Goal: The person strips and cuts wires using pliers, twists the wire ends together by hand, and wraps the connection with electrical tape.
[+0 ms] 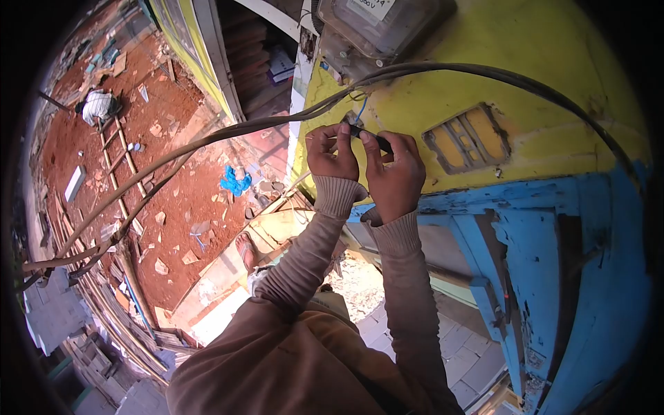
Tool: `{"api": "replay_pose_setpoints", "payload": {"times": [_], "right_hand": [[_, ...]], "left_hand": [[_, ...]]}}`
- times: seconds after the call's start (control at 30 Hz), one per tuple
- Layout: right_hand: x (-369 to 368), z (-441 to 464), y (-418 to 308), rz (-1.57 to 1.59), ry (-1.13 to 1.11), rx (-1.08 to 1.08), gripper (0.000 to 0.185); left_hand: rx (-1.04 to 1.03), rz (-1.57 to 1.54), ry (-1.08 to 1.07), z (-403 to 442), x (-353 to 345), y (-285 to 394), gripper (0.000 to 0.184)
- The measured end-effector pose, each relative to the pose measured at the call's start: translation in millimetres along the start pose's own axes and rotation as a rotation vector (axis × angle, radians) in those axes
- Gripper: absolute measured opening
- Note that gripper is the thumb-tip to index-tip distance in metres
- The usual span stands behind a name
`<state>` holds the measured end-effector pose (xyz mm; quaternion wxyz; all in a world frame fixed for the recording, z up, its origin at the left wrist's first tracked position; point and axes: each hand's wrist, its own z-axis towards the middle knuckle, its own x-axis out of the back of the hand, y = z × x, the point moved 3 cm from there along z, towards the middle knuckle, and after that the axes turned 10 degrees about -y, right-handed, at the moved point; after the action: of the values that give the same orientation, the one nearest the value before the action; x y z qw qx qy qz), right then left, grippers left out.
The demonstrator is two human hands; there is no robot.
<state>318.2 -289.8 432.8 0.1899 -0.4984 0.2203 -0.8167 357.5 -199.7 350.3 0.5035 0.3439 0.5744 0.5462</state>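
Observation:
Both bare hands are raised close together in front of the yellow wall, below the electricity meter [384, 24]. My left hand [333, 153] is closed, with thumb and fingertips pinching the end of a small black piece [356, 131]. It looks like electrical tape or cable; I cannot tell which. My right hand [395, 169] is closed on the same black piece, and more black shows between its fingers. A thin blue wire [362, 109] comes down from the wall just above the fingertips. Thick dark cables [270, 124] arch across the view above both hands.
A cut-out box recess [467, 138] is in the wall at the right, above a blue wooden frame [532, 263]. Down left, a bamboo ladder [121, 166] and rubble lie on red soil. Another person [100, 107] is near the ladder's far end.

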Motion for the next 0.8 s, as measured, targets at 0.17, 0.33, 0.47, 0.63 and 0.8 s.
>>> {"api": "replay_pose_setpoints", "payload": {"times": [0.17,0.33,0.47,0.63,0.8], "right_hand": [[-4.9,2.5,4.3,-0.009,0.035,0.031,0.028],[-10.1,2.6,13.5,0.015,0.05,0.047,0.028],[-17.7,0.0,22.3,0.12,0.007,-0.058,0.032],[-28.7,-2.8,26.3,0.218,0.017,-0.125,0.029],[-56.6,-5.6,45.2,0.569,-0.018,-0.237,0.022]], "left_hand": [[0.024,0.02,0.029,2.6,0.8,7.2,0.02],[0.101,-0.014,-0.002,9.4,2.3,6.3,0.02],[0.163,-0.115,-0.026,15.6,4.8,-1.2,0.019],[0.203,-0.087,-0.026,19.2,11.3,3.3,0.018],[0.253,-0.057,-0.045,22.1,15.6,-2.7,0.018]]}}
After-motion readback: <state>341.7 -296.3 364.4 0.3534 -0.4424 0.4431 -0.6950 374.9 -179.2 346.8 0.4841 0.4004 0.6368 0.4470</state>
